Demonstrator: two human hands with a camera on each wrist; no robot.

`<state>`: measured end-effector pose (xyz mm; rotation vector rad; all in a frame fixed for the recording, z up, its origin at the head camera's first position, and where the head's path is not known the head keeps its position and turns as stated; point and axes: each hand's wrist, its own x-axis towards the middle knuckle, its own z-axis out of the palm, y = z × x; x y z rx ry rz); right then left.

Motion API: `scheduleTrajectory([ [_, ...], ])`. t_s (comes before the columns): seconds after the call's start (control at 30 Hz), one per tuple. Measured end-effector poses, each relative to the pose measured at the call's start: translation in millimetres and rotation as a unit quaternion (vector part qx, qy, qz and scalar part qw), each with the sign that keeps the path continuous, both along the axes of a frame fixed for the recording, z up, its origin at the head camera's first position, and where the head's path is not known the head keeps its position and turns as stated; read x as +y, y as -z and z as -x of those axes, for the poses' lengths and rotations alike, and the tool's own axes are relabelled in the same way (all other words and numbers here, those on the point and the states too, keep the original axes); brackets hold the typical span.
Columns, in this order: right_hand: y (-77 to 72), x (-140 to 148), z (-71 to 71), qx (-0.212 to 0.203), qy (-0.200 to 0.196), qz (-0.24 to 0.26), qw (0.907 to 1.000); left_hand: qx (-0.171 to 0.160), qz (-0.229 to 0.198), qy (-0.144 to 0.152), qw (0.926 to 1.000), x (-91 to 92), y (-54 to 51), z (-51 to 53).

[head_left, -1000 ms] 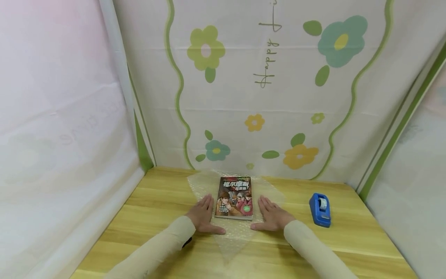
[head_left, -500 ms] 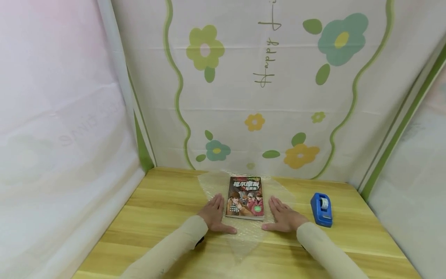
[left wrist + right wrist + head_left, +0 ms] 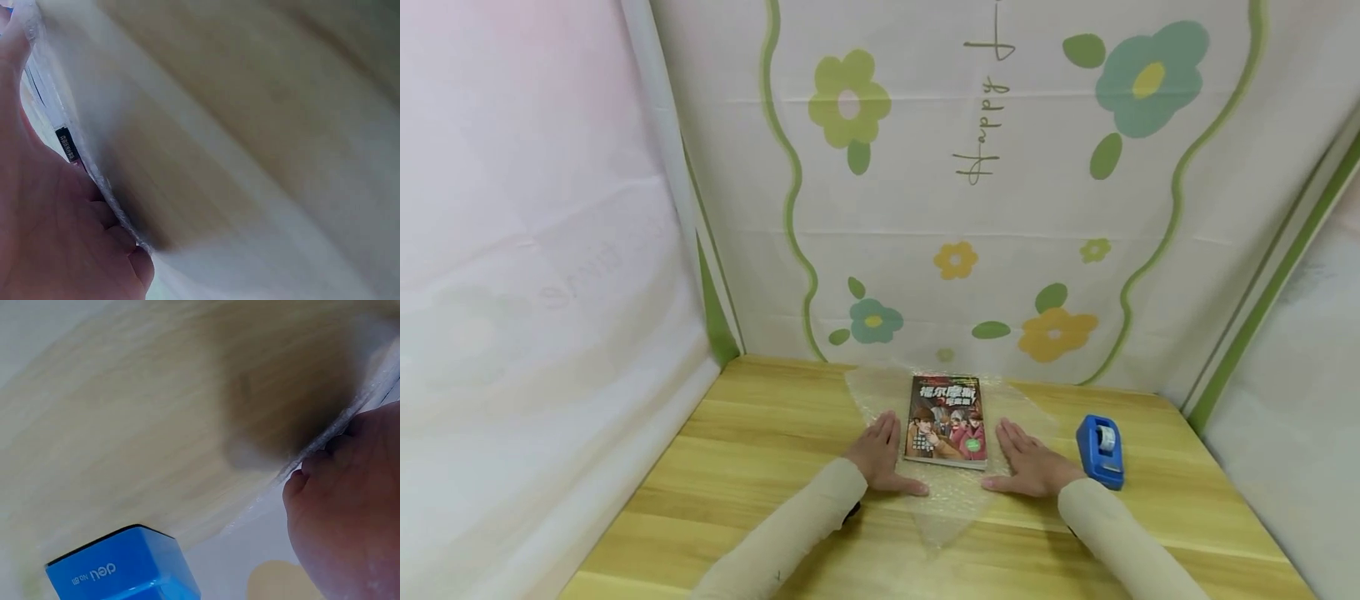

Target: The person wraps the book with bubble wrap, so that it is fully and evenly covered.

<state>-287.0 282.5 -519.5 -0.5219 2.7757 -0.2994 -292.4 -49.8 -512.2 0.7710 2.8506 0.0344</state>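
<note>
A paperback book (image 3: 946, 422) with illustrated figures on its cover lies face up on a sheet of clear bubble wrap (image 3: 943, 504), turned so its corners point outward. Flat on the wrap at the book's left side rests my left hand (image 3: 882, 458), fingers straight and thumb spread toward the middle. My right hand (image 3: 1032, 462) mirrors it on the right side, also with straight fingers. Both hands stay slightly apart from the book. In the left wrist view, the wrap's edge (image 3: 94, 165) runs under the left hand, and part of the book's spine (image 3: 65, 144) shows beyond.
A blue tape dispenser (image 3: 1101, 452) with a roll of clear tape stands on the wooden table (image 3: 737, 467), right of the right hand. Fabric panels with printed flowers (image 3: 955, 261) enclose the table at the back and both sides.
The book, wrap and both hands have shifted together to the right across the table. The dispenser keeps its place, so the gap between it and the right hand is smaller.
</note>
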Motion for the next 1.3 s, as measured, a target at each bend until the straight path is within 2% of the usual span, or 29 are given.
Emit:
scheduleTrajectory([
  [0.17, -2.1, 2, 1.0, 0.007, -0.008, -0.004, 0.9999, -0.025, -0.016, -0.001, 0.9996, 0.3, -1.0, 4.7],
  [0.3, -4.4, 0, 1.4, 0.004, -0.007, -0.002, 1.0000, -0.056, -0.057, 0.015, 0.9967, -7.3, 6.7, 15.6],
  [0.37, -5.2, -2, 1.2, 0.005, -0.003, 0.001, 1.0000, -0.062, -0.072, 0.027, 0.9951, -11.5, 7.8, 17.7],
  [0.43, -5.6, -3, -0.1, 0.005, 0.003, 0.006, 1.0000, -0.060, -0.075, 0.041, 0.9945, -14.2, 4.9, 14.5],
  [0.6, -4.6, -5, -3.1, 0.007, 0.022, 0.019, 0.9996, -0.040, -0.063, 0.076, 0.9943, -16.5, -5.9, -4.6],
  [0.8, -5.8, -6, -9.5, 0.005, 0.053, 0.040, 0.9977, -0.025, -0.057, 0.104, 0.9927, -17.7, -3.5, -16.2],
  [0.93, -7.7, -1, -15.8, -0.009, 0.073, 0.052, 0.9959, -0.007, -0.037, 0.125, 0.9915, -16.5, 2.5, -19.4],
  [1.07, -11.0, 9, -20.4, -0.013, 0.090, 0.062, 0.9939, 0.006, -0.022, 0.132, 0.9910, -14.3, 6.6, -19.7],
  [1.3, -15.8, 26, -24.0, -0.035, 0.126, 0.112, 0.9851, 0.014, -0.019, 0.138, 0.9901, -13.2, 7.5, -19.4],
])
